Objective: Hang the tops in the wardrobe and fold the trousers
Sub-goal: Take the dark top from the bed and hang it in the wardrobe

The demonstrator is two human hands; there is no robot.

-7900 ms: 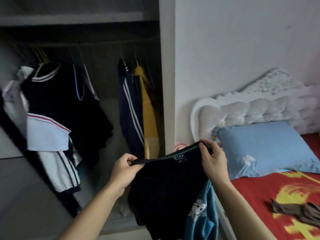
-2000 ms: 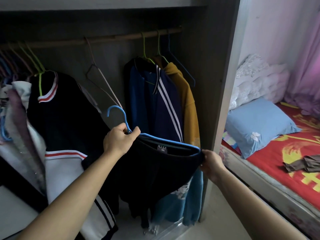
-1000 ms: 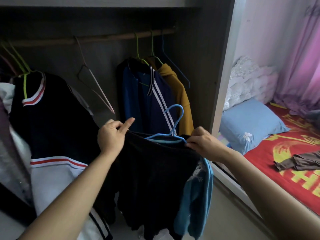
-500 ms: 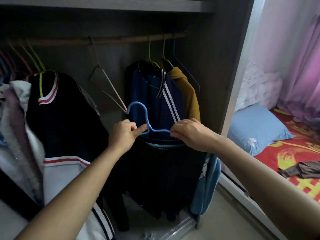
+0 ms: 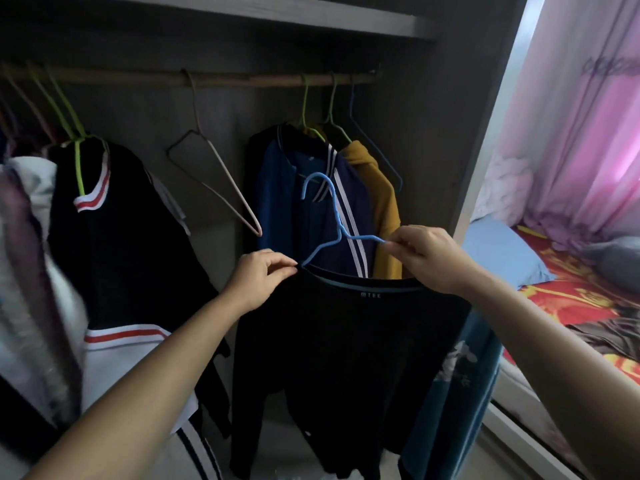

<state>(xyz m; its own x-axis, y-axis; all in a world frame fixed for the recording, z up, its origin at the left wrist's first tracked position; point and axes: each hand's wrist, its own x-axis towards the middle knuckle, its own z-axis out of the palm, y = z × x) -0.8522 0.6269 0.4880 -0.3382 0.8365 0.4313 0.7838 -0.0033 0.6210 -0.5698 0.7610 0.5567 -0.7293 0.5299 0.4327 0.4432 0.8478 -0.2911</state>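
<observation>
Head view: the left hand (image 5: 258,278) is seen with thumb and forefinger pinched on the left edge of the neckline of a black top (image 5: 339,348), the other fingers curled beneath. The right hand (image 5: 427,259) is seen pinching the right arm of a blue hanger (image 5: 334,220) between thumb and fingertips, and whether the collar is also caught in that grip cannot be told. The hanger's left arm is tucked into the neckline while its hook stands free in the air, below the rail (image 5: 214,79) and not hooked on it. The black top is held up in front of the open wardrobe (image 5: 433,140), its body hanging down between the two forearms. A teal garment with a white print (image 5: 460,372) is seen hanging under the right forearm, partly behind the black top. Inside the wardrobe, a navy jacket with white stripes (image 5: 294,206) and a mustard top (image 5: 382,209) are hung on green hangers at the right end of the rail, beside a bare dark hanger (image 5: 379,150). A bare pink hanger (image 5: 221,188) is hung near the middle, and a black-and-white top with red trim (image 5: 117,244) on the left, among other clothes. To the right, a brown garment (image 5: 609,336) is laid on a red bed sheet (image 5: 568,292), near a blue pillow (image 5: 502,254).
</observation>
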